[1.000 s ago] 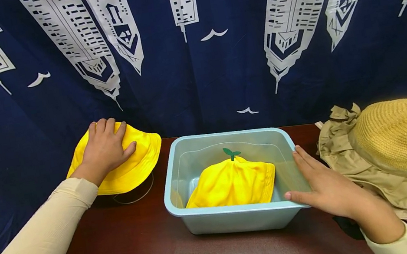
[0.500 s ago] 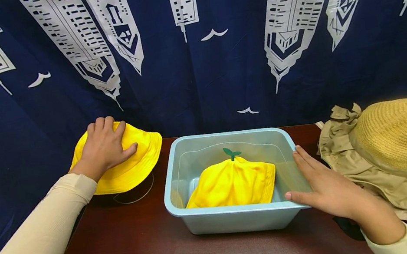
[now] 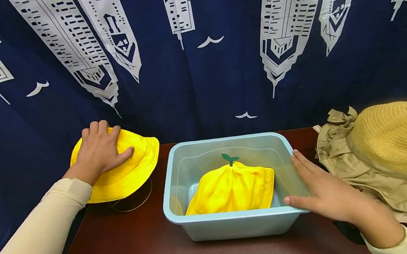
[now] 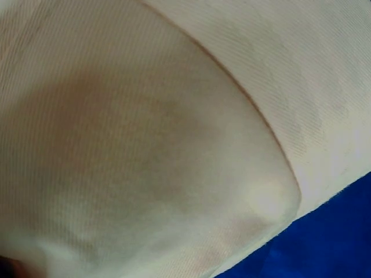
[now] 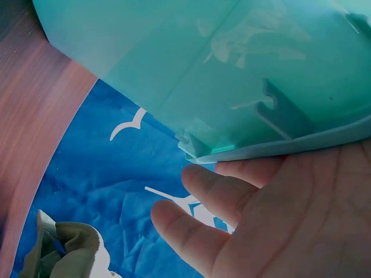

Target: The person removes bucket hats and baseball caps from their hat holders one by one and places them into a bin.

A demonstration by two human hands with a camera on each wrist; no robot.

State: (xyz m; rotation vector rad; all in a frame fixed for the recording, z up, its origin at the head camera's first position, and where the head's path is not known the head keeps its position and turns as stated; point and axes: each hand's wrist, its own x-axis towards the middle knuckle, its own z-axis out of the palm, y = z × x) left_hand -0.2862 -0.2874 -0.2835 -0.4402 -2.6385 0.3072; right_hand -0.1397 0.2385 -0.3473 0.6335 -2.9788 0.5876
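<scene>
A yellow cloth sun hat [image 3: 134, 155] sits at the back left on a stand with a thin wire ring [image 3: 133, 203]. My left hand [image 3: 98, 151] rests on its crown, fingers over the top and thumb spread to the right. A pale blue plastic bin [image 3: 236, 216] stands in the middle, and inside lies another yellow hat [image 3: 232, 188] with a green sprout on top. My right hand [image 3: 327, 192] lies along the bin's right rim, fingers extended and thumb at the front corner. In the right wrist view, its fingers [image 5: 191, 231] reach past the rim. Only sleeve fabric [image 4: 145, 145] fills most of the left wrist view.
At the right is a straw-coloured knit hat [image 3: 404, 136] on top of crumpled tan fabric hats [image 3: 386, 187]. The reddish-brown table [image 3: 127, 252] extends in front of the bin. A navy curtain [image 3: 201, 83] with white buildings hangs directly behind.
My left hand has shifted slightly left on the yellow hat. The whole head view has moved a little, so things appear slightly lower. My right hand stays on the rim.
</scene>
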